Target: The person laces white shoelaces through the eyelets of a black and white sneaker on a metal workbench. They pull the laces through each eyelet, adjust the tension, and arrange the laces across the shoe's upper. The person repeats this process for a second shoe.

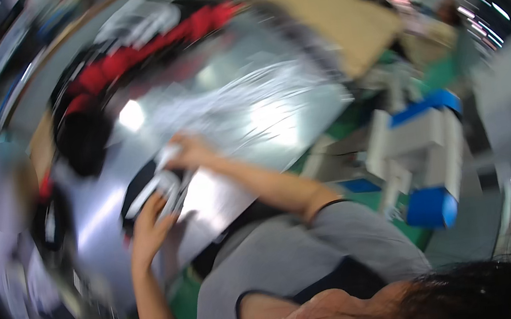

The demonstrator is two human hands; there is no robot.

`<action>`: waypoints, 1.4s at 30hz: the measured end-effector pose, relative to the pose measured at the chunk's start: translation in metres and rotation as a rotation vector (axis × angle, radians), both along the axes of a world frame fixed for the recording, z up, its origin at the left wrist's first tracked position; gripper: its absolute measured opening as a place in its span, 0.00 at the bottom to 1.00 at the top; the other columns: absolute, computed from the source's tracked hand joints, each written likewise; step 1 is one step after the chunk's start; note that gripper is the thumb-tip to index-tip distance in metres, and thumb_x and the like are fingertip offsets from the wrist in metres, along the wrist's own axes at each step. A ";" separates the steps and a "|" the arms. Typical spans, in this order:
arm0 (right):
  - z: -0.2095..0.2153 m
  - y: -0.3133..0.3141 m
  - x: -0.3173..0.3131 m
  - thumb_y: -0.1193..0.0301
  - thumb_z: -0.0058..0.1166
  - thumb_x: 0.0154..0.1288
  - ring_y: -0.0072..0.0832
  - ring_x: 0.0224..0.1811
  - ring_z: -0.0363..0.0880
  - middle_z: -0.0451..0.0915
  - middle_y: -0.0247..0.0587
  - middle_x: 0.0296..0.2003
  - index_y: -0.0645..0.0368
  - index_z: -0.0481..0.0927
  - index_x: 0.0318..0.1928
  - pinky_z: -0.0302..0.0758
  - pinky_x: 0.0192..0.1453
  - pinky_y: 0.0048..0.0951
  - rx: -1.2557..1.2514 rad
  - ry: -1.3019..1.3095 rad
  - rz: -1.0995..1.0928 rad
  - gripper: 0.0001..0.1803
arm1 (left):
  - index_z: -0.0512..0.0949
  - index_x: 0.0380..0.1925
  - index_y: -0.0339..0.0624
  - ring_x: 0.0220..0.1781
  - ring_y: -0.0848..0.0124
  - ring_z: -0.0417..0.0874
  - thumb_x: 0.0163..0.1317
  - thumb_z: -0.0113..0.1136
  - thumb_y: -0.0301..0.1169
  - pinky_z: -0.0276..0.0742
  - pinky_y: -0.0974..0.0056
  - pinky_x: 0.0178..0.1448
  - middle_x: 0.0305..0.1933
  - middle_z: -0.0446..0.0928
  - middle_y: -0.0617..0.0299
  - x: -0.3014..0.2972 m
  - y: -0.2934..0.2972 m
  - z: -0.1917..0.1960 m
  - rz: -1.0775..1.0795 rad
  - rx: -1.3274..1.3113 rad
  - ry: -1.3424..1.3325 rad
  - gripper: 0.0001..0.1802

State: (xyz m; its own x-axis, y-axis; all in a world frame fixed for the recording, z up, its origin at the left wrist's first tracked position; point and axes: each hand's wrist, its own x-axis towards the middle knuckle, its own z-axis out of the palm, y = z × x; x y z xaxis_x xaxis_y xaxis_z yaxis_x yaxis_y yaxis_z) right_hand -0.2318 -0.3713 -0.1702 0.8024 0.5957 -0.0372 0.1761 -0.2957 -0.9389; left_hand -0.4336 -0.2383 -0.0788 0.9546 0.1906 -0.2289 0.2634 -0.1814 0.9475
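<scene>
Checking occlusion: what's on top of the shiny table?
A red-and-black pile, apparently wrinkled clear film, and a black-and-white item at the left hand and right hand. What's beneath pile and item is covered.

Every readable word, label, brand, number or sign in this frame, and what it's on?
None readable; the frame is motion-blurred.
Black item at the hands: pale patches, no characters legible.
Dark item at far left: pale mark, too blurred to tell if it's text.
White-and-blue equipment: no text discernible.

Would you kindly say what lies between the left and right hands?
In the head view, a blurred pale item lies between the left hand and right hand.
</scene>
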 end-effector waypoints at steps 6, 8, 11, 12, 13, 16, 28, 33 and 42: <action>0.087 -0.054 -0.011 0.63 0.60 0.68 0.18 0.28 0.70 0.75 0.29 0.25 0.60 0.81 0.32 0.67 0.33 0.24 0.105 0.228 0.110 0.13 | 0.80 0.43 0.43 0.32 0.51 0.84 0.63 0.62 0.28 0.78 0.52 0.38 0.29 0.81 0.48 0.021 -0.025 0.021 0.151 0.914 -0.168 0.09; 0.089 -0.056 -0.030 0.59 0.61 0.67 0.14 0.27 0.66 0.73 0.25 0.22 0.58 0.81 0.29 0.61 0.30 0.22 -0.039 0.485 0.249 0.16 | 0.81 0.41 0.44 0.33 0.52 0.84 0.61 0.62 0.30 0.78 0.51 0.36 0.31 0.82 0.51 0.016 -0.041 0.023 0.204 0.913 -0.195 0.09; 0.068 -0.038 -0.055 0.59 0.64 0.65 0.13 0.22 0.63 0.72 0.21 0.22 0.57 0.82 0.29 0.55 0.26 0.20 0.101 0.515 0.312 0.15 | 0.81 0.30 0.44 0.35 0.56 0.85 0.55 0.58 0.27 0.80 0.55 0.37 0.31 0.82 0.57 0.012 -0.048 0.014 0.250 0.907 -0.499 0.04; 0.077 -0.036 -0.061 0.62 0.63 0.65 0.12 0.22 0.64 0.73 0.23 0.22 0.58 0.83 0.29 0.56 0.26 0.18 0.053 0.507 0.284 0.13 | 0.81 0.29 0.44 0.36 0.56 0.85 0.52 0.59 0.28 0.80 0.55 0.37 0.31 0.81 0.56 0.012 -0.044 0.004 0.218 0.884 -0.464 0.05; 0.078 -0.035 -0.069 0.64 0.62 0.66 0.12 0.21 0.64 0.74 0.23 0.21 0.59 0.83 0.31 0.55 0.25 0.17 0.172 0.549 0.255 0.11 | 0.80 0.33 0.44 0.34 0.53 0.85 0.50 0.59 0.28 0.78 0.52 0.35 0.29 0.81 0.55 0.014 -0.037 0.003 0.250 0.967 -0.401 0.08; 0.082 -0.091 -0.077 0.65 0.61 0.68 0.14 0.22 0.66 0.74 0.24 0.22 0.61 0.82 0.35 0.61 0.28 0.19 -0.081 0.453 0.576 0.11 | 0.77 0.37 0.43 0.36 0.51 0.84 0.49 0.63 0.26 0.77 0.48 0.36 0.31 0.81 0.56 0.005 -0.039 0.018 0.257 0.989 -0.225 0.12; 0.146 -0.138 -0.040 0.71 0.62 0.65 0.19 0.36 0.74 0.80 0.31 0.35 0.63 0.84 0.42 0.71 0.43 0.22 0.037 0.171 0.235 0.09 | 0.81 0.42 0.43 0.38 0.49 0.84 0.58 0.63 0.29 0.76 0.48 0.42 0.32 0.82 0.48 0.040 -0.053 0.026 0.091 0.533 -0.151 0.11; 0.117 -0.056 -0.030 0.73 0.64 0.65 0.11 0.29 0.69 0.83 0.27 0.31 0.64 0.86 0.41 0.65 0.34 0.16 0.224 0.315 0.257 0.07 | 0.80 0.44 0.43 0.35 0.49 0.83 0.62 0.64 0.31 0.75 0.52 0.40 0.31 0.81 0.47 0.026 -0.023 0.026 0.029 0.644 0.066 0.11; 0.103 -0.027 -0.015 0.72 0.65 0.63 0.13 0.28 0.72 0.80 0.29 0.25 0.62 0.86 0.41 0.69 0.32 0.20 0.140 0.221 0.185 0.08 | 0.83 0.44 0.41 0.40 0.54 0.84 0.67 0.60 0.38 0.77 0.55 0.43 0.39 0.83 0.54 0.042 -0.035 0.046 -0.020 0.849 0.034 0.14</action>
State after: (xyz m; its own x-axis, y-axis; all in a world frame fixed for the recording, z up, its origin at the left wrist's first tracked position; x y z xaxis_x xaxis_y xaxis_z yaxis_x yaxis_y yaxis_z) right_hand -0.2470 -0.3988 -0.0672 0.6613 0.7426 -0.1059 0.0018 -0.1428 -0.9898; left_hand -0.3914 -0.2737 -0.0324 0.9548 0.2940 -0.0447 0.2787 -0.8323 0.4792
